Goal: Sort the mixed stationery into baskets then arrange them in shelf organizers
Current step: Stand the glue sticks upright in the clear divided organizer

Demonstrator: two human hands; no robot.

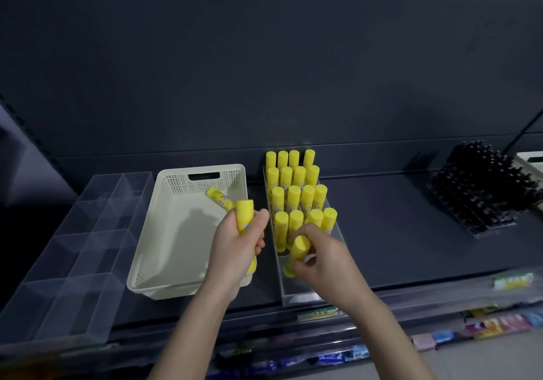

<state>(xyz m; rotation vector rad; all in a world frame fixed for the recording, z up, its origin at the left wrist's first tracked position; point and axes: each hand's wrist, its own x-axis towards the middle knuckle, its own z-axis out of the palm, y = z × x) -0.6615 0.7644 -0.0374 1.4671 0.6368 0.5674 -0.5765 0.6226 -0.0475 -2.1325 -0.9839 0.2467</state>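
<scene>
A cream basket (164, 232) sits on the dark shelf with one yellow glue stick (219, 198) lying in its far right corner. My left hand (238, 250) grips a yellow glue stick (244, 212) upright over the basket's right rim. To its right, a clear organizer (338, 250) holds several upright yellow glue sticks (296, 185) in rows. My right hand (320, 259) holds another glue stick (299, 247) over the organizer's near, bare part, just in front of the nearest row.
A clear divided organizer (76, 250) stands at the left. A rack of black pens (482, 185) stands at the right, with a cream basket edge (531, 159) behind it. Lower shelves show colourful stationery (499, 324). The shelf's back wall is dark.
</scene>
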